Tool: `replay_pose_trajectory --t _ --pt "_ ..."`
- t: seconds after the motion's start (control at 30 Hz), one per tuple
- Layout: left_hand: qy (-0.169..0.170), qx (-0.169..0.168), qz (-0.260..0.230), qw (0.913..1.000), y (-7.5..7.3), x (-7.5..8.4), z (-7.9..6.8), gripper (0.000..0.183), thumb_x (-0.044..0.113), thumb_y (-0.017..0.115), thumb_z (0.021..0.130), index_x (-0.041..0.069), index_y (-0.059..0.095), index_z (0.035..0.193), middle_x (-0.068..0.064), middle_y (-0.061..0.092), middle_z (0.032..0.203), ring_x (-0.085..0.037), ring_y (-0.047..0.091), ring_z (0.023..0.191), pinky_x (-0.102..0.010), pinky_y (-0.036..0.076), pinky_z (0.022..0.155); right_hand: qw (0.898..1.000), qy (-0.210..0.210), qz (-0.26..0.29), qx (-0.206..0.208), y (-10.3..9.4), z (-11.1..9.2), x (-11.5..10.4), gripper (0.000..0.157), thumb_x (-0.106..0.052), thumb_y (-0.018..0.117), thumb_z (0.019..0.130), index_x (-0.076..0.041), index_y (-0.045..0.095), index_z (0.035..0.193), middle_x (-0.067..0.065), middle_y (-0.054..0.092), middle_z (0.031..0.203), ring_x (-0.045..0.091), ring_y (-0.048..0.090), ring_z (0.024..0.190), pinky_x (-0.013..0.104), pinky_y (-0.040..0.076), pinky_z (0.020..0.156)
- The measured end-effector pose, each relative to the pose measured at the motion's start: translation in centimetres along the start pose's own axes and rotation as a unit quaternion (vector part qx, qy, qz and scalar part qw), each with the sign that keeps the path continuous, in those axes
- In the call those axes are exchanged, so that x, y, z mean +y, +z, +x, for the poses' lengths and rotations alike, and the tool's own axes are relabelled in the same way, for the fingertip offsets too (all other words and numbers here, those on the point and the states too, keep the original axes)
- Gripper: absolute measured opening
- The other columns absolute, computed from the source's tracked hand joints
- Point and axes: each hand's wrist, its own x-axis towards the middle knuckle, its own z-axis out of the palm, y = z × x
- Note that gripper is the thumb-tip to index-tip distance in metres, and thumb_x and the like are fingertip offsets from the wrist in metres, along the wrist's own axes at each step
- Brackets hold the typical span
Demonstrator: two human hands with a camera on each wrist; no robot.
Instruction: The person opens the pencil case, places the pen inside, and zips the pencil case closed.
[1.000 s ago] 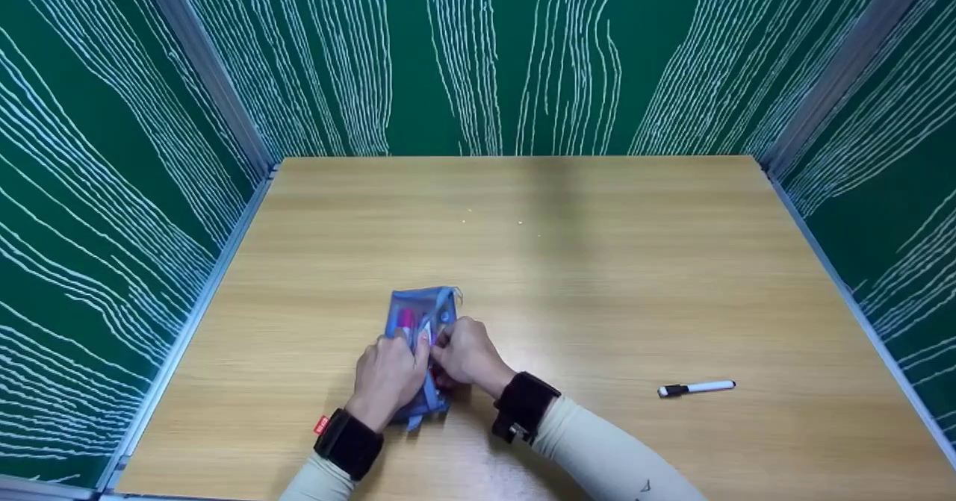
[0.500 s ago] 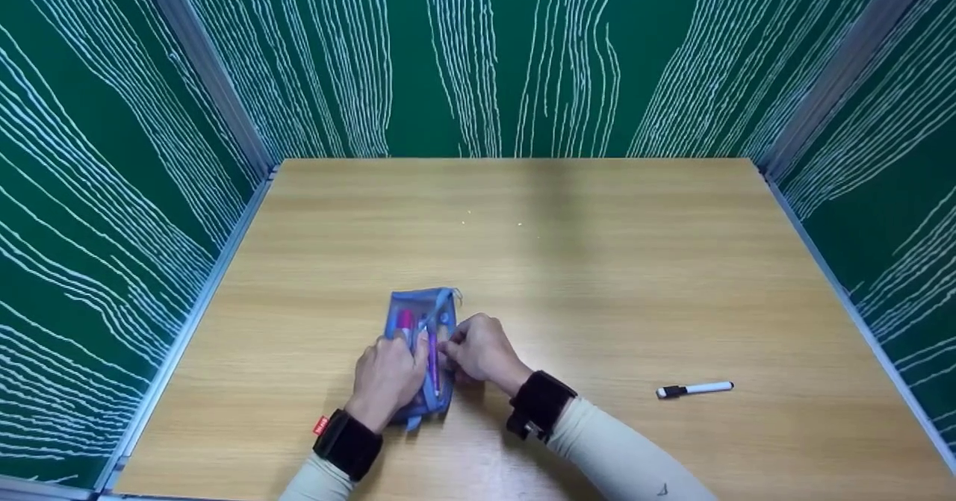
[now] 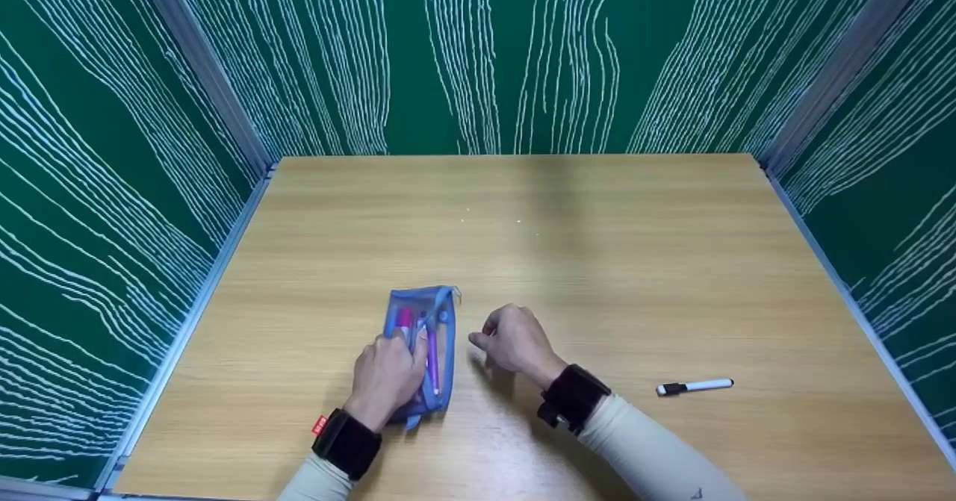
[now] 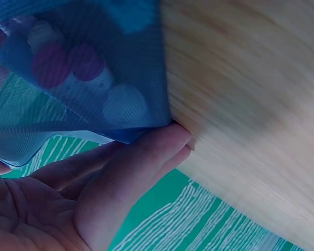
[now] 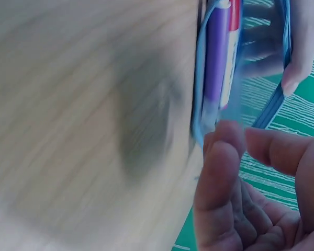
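Observation:
A blue mesh pencil case (image 3: 418,299) lies lengthwise on the table, its top unzipped, with pens inside. My left hand (image 3: 388,378) grips its left side; the thumb is over the opening's edge and the other fingers are outside. Through the mesh in the left wrist view, pink and purple round ends (image 4: 51,65) show. A purple pen (image 5: 216,52) and a red-and-white pen (image 5: 230,63) lie along the case's right side in the right wrist view. My right hand (image 3: 515,340) hovers just right of the case, fingers loosely curled, with nothing seen in them.
A white marker with a black cap (image 3: 694,387) lies on the wooden table (image 3: 597,277) far to the right. Tiny light specks (image 3: 519,222) dot the table toward the back. Green walls with white streaks (image 3: 463,53) enclose three sides.
My right hand has drawn out of the case opening and moved right, leaving the purple pen visible inside. The left hand keeps its grip in the same place.

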Motion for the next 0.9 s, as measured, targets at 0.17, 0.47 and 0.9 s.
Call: replay_pose_trajectory --t 0.17,0.47,0.9 --pt "-0.001 -0.002 -0.002 1.0000 0.0 -0.1 0.0 0.054 0.042 0.044 0.106 0.010 0.053 0.064 -0.010 0.056 0.065 -0.023 0.056 0.053 -0.041 0.049 0.050 0.999 -0.002 -0.040 0.015 -1.3 -0.2 0.9 0.020 -0.029 0.083 0.086 -0.011 0.076 0.082 -0.001 0.071 0.075 0.013 0.061 0.061 0.034 0.052 0.064" --pt "-0.004 -0.014 -0.007 0.9999 0.0 -0.1 0.1 0.049 0.043 0.043 0.107 0.009 0.057 0.076 -0.007 0.053 0.065 -0.021 0.054 0.053 -0.039 0.049 0.051 0.998 0.010 -0.063 0.019 -4.2 -0.9 3.0 0.019 -0.025 0.084 0.085 -0.010 0.075 0.089 0.002 0.072 0.083 0.015 0.061 0.064 0.034 0.051 0.065" --pt "-0.011 -0.030 -0.003 0.9995 -0.1 -0.1 0.1 0.050 0.044 0.040 0.107 0.011 0.055 0.073 -0.008 0.055 0.066 -0.022 0.056 0.055 -0.040 0.050 0.053 0.991 -0.011 -0.132 0.015 -9.3 -2.1 7.4 0.013 -0.020 0.083 0.083 -0.012 0.073 0.083 0.003 0.073 0.086 0.018 0.063 0.070 0.042 0.055 0.071"
